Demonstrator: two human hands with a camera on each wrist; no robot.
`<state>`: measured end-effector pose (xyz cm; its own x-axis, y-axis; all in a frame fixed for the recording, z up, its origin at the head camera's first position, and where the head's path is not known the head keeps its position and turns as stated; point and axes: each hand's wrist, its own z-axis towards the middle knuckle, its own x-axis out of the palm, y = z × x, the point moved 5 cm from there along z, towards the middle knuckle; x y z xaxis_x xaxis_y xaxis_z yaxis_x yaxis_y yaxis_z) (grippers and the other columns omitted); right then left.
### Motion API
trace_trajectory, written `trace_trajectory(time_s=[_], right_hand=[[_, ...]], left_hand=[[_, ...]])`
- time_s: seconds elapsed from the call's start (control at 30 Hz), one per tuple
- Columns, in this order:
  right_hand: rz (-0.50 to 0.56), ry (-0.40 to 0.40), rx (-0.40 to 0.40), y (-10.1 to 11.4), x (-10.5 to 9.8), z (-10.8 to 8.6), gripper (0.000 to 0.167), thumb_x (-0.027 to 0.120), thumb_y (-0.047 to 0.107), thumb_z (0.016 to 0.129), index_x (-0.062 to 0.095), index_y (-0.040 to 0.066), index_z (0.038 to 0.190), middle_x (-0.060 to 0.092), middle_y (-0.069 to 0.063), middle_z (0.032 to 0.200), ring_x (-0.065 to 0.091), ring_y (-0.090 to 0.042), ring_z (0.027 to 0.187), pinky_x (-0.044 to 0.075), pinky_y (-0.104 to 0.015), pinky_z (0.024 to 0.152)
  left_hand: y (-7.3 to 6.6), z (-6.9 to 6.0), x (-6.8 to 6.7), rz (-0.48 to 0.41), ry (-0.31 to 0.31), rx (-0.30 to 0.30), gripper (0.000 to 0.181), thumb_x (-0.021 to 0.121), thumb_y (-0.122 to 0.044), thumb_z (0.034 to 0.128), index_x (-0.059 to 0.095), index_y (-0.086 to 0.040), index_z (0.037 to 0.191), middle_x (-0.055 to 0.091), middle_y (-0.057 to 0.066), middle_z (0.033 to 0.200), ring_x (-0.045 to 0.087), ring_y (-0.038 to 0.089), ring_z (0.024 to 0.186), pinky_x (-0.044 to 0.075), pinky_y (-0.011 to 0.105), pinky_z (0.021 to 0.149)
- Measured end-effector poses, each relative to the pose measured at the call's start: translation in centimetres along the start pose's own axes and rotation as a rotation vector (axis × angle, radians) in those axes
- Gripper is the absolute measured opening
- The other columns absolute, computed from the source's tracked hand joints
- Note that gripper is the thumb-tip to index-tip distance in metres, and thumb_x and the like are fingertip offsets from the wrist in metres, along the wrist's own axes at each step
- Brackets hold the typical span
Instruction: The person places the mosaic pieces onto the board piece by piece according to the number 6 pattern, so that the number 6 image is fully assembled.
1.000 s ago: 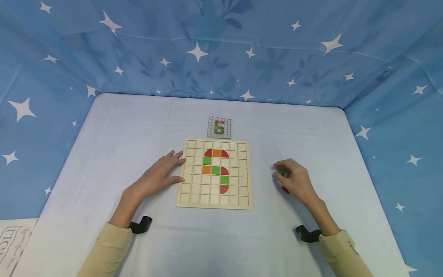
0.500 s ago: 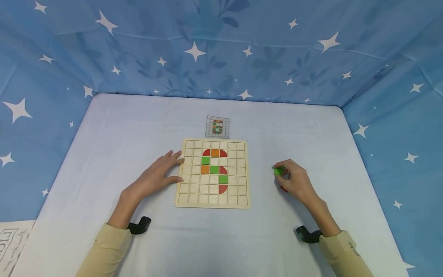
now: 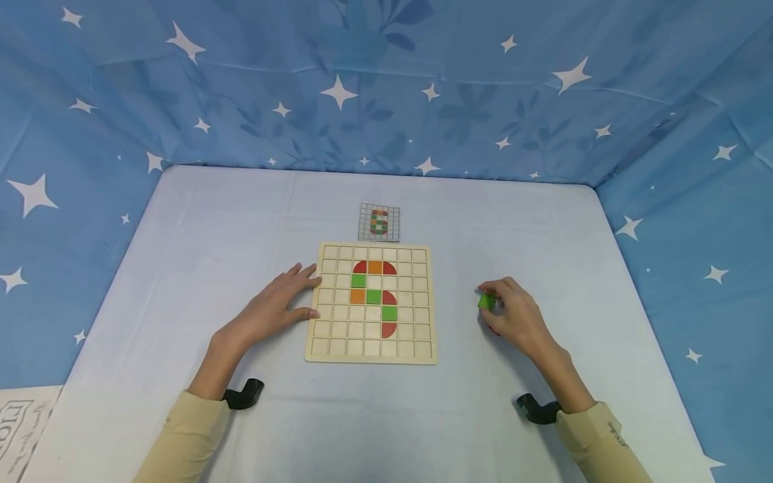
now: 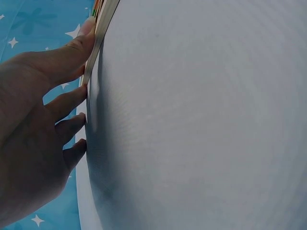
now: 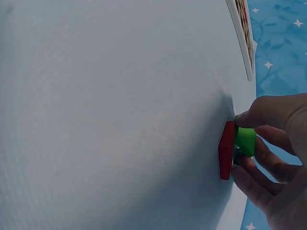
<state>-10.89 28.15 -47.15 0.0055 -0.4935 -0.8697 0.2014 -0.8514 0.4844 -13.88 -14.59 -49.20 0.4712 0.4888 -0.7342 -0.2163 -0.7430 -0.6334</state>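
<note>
A square wooden grid board [image 3: 417,335] lies mid-table. Red, orange and green tiles [image 3: 374,296] sit in some of its cells. My left hand [image 3: 268,305] rests spread at the board's left edge, thumb and fingertips touching the rim, as the left wrist view also shows. To the right of the board, my right hand [image 3: 513,312] pinches a small green block [image 3: 486,301] between thumb and fingers, low over the table. Just beside those fingers in the right wrist view lies a red piece [image 5: 226,151]; in the head view the hand mostly covers it.
Behind the board lies a small gridded card [image 3: 379,222] printed with a coloured figure. Blue star-patterned cloth [image 3: 386,87] stands round the white table [image 3: 374,422]. A printed sheet [image 3: 27,422] is at the lower left. Each wrist wears a black camera mount [image 3: 537,409].
The green block was largely hidden in my right fingers, then came into view and has turned slightly. My right hand barely shifts. My left hand stays at the board's edge.
</note>
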Motion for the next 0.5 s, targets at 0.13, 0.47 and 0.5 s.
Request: trace_trajectory(time_s=[0.13, 0.47, 0.5], right_hand=[[0.025, -0.022, -0.049, 0.25, 0.06, -0.04, 0.032, 0.075, -0.009, 0.079, 0.073, -0.001, 0.110, 0.065, -0.014, 0.100, 0.062, -0.022, 0.081, 0.055, -0.034, 0.066], [0.097, -0.021, -0.077, -0.09, 0.00, -0.06, 0.030, 0.078, -0.012, 0.079, 0.075, 0.002, 0.106, 0.071, -0.011, 0.100, 0.068, -0.019, 0.074, 0.059, -0.029, 0.062], [0.103, -0.013, -0.070, -0.12, -0.03, -0.03, 0.030, 0.078, -0.012, 0.080, 0.075, 0.003, 0.106, 0.072, -0.010, 0.100, 0.069, -0.020, 0.075, 0.060, -0.029, 0.063]], left_hand=[[0.08, 0.00, 0.02, 0.004, -0.001, -0.002, 0.070, 0.076, -0.034, 0.0935, 0.049, -0.010, 0.154, 0.024, 0.006, 0.171, 0.011, 0.035, 0.160, 0.016, 0.061, 0.128], [-0.03, -0.12, -0.07, -0.022, 0.001, 0.004, 0.070, 0.076, -0.034, 0.0937, 0.049, -0.009, 0.153, 0.024, 0.007, 0.171, 0.011, 0.035, 0.160, 0.014, 0.060, 0.129], [-0.03, -0.12, -0.07, -0.022, 0.001, 0.004, 0.070, 0.076, -0.034, 0.0938, 0.049, -0.009, 0.153, 0.024, 0.006, 0.172, 0.011, 0.034, 0.160, 0.013, 0.060, 0.129]])
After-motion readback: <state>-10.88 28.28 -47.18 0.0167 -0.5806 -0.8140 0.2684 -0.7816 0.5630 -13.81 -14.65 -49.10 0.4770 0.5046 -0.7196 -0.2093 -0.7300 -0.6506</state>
